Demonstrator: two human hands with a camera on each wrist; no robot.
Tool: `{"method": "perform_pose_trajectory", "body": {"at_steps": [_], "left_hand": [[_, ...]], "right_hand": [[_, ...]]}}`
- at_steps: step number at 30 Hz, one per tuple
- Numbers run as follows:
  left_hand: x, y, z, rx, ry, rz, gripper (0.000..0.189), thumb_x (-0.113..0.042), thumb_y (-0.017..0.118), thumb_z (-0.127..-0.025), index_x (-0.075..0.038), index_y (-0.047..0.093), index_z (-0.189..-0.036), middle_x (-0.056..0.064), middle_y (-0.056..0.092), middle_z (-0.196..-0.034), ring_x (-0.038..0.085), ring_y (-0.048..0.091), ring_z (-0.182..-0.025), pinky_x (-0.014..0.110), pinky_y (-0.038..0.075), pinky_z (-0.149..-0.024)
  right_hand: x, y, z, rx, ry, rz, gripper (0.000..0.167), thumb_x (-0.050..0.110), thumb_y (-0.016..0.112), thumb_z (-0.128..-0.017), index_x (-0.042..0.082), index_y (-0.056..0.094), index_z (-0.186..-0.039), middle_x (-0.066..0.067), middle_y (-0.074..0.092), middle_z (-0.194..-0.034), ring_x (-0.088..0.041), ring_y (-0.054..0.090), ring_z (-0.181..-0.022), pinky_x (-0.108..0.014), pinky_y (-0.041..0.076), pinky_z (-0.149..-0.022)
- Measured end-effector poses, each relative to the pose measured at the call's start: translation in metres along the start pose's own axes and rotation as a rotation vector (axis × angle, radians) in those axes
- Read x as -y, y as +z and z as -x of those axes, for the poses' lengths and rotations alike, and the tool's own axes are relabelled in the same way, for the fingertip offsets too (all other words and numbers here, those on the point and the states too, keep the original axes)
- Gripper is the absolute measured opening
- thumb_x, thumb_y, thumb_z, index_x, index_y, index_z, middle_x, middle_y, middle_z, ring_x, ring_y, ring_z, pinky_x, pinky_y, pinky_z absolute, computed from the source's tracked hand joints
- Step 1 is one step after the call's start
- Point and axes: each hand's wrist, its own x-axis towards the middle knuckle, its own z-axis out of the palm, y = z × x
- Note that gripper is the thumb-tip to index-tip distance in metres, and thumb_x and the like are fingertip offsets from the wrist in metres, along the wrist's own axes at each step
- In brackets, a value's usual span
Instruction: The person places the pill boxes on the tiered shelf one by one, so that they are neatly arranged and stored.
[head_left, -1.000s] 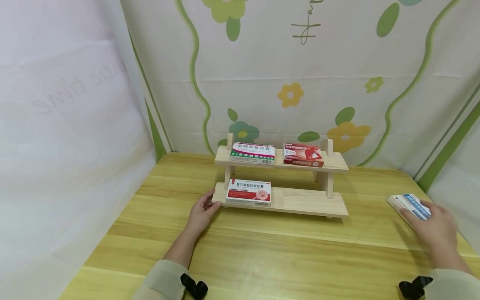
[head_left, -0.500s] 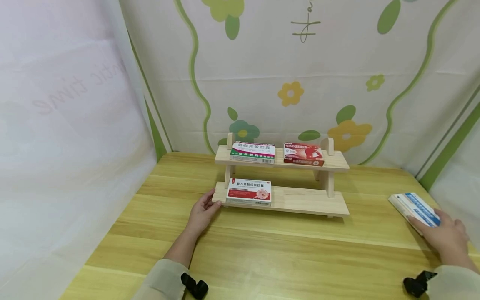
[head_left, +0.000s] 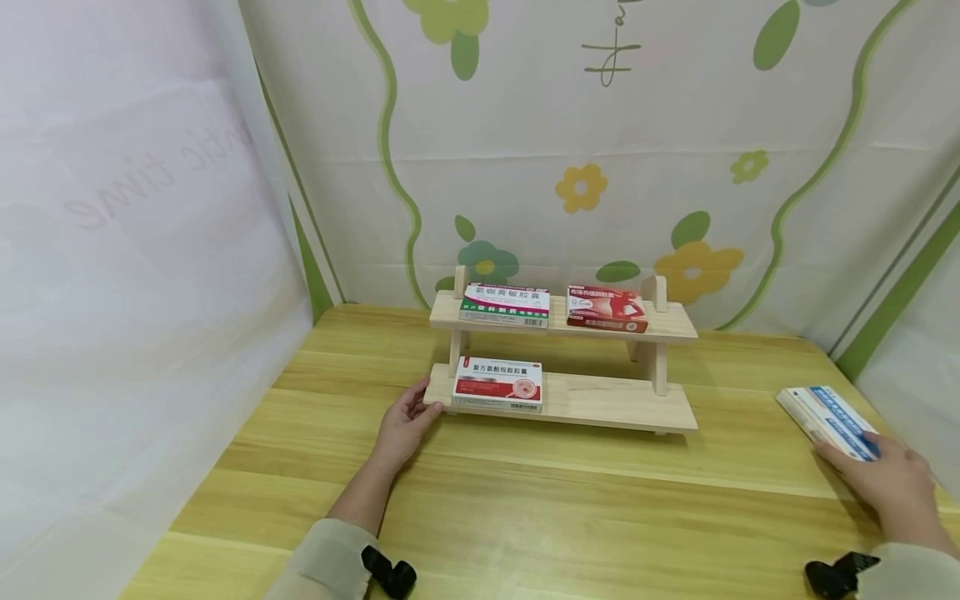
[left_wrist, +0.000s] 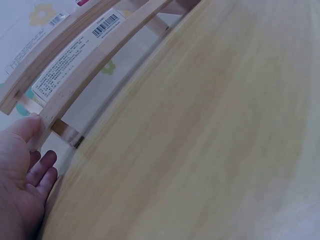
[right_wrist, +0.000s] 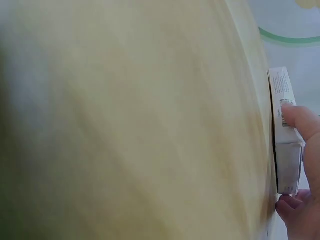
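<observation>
My left hand point(head_left: 402, 429) holds the left end of the lower board of a two-tier wooden shelf point(head_left: 615, 402), thumb at the front corner. In the left wrist view the other fingers point(left_wrist: 44, 175) curl below that board. At the right side of the table, my right hand point(head_left: 892, 482) grips a white and blue medicine box point(head_left: 828, 421) by its near end. The right wrist view shows the thumb on one side of this box point(right_wrist: 287, 165) and fingertips at its end, with its lower face right at the tabletop.
A white and red medicine box point(head_left: 497, 384) lies on the lower tier's left. Above it, the upper tier carries a white, green and purple box point(head_left: 504, 305) and a red box point(head_left: 606, 308). Patterned cloth point(head_left: 510, 125) hangs behind and beside the wooden table point(head_left: 525, 517).
The medicine box in my right hand has shifted slightly right and towards me, then stays nearly in place while the hand slides a little down it. My left hand keeps its place on the shelf.
</observation>
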Motion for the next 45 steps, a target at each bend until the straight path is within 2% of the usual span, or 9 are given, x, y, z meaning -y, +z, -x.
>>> {"method": "perform_pose_trajectory", "body": {"at_steps": [7,15,21,25,32,35,42,45], "left_hand": [[0.002,-0.001,0.001,-0.003,-0.012,-0.007,0.057,-0.014,0.066,-0.094,-0.006,0.044,-0.146,0.017,0.051,-0.145,0.025,0.059,-0.114,0.014,0.049,-0.085],[0.004,0.000,0.002,0.001,-0.012,0.014,0.057,-0.012,0.066,-0.094,-0.005,0.043,-0.146,0.019,0.052,-0.144,0.027,0.059,-0.116,0.011,0.048,-0.084],[0.004,0.001,0.003,-0.002,-0.026,0.007,0.059,-0.011,0.066,-0.094,-0.004,0.042,-0.147,0.021,0.054,-0.141,0.027,0.059,-0.116,0.011,0.048,-0.084],[0.004,0.000,0.004,-0.002,-0.028,0.005,0.060,-0.011,0.066,-0.094,-0.003,0.041,-0.148,0.021,0.052,-0.143,0.029,0.058,-0.117,0.011,0.048,-0.083],[0.005,0.000,0.004,0.005,-0.021,-0.006,0.059,-0.013,0.066,-0.094,-0.004,0.042,-0.147,0.018,0.048,-0.148,0.028,0.057,-0.119,0.010,0.046,-0.085],[0.006,0.000,0.004,0.004,-0.026,-0.016,0.059,-0.014,0.066,-0.094,-0.006,0.042,-0.147,0.017,0.047,-0.149,0.027,0.057,-0.119,0.013,0.047,-0.088],[0.003,-0.001,-0.002,0.003,-0.011,-0.019,0.059,-0.018,0.067,-0.094,-0.007,0.043,-0.147,0.015,0.048,-0.148,0.027,0.057,-0.120,0.020,0.049,-0.093],[0.002,-0.001,-0.003,0.006,-0.013,-0.019,0.059,-0.017,0.067,-0.094,-0.007,0.043,-0.147,0.016,0.048,-0.148,0.027,0.057,-0.121,0.020,0.049,-0.094]], "right_hand": [[0.003,0.001,0.008,-0.005,0.031,-0.003,0.103,0.064,0.048,-0.091,-0.009,0.009,-0.151,-0.044,0.015,-0.145,-0.061,0.018,-0.130,-0.067,0.028,-0.104],[0.003,0.000,0.007,-0.039,0.041,-0.064,0.105,0.069,0.047,-0.089,-0.005,0.012,-0.153,-0.043,0.012,-0.150,-0.060,0.011,-0.136,-0.068,0.025,-0.107],[0.010,-0.013,0.016,-0.103,-0.055,-0.139,0.097,0.061,0.054,-0.091,-0.005,0.016,-0.152,-0.045,0.011,-0.148,-0.061,0.013,-0.134,-0.071,0.026,-0.103],[0.018,-0.022,0.022,-0.154,-0.125,-0.130,0.095,0.058,0.055,-0.091,-0.005,0.018,-0.152,-0.046,0.016,-0.146,-0.062,0.018,-0.130,-0.071,0.028,-0.099],[0.042,-0.036,0.034,-0.214,-0.211,-0.105,0.094,0.056,0.056,-0.092,-0.009,0.019,-0.150,-0.045,0.017,-0.149,-0.063,0.018,-0.134,-0.072,0.023,-0.104],[0.055,-0.043,0.041,-0.218,-0.231,-0.115,0.093,0.056,0.055,-0.093,-0.008,0.019,-0.151,-0.043,0.016,-0.150,-0.062,0.017,-0.135,-0.073,0.023,-0.104],[0.091,-0.060,0.057,-0.212,-0.297,-0.159,0.091,0.054,0.057,-0.092,-0.005,0.021,-0.152,-0.041,0.011,-0.153,-0.060,0.027,-0.124,-0.069,0.033,-0.089],[0.105,-0.066,0.066,-0.190,-0.345,-0.183,0.090,0.053,0.058,-0.093,-0.002,0.020,-0.153,-0.040,0.006,-0.155,-0.062,0.023,-0.130,-0.073,0.031,-0.094]]}}
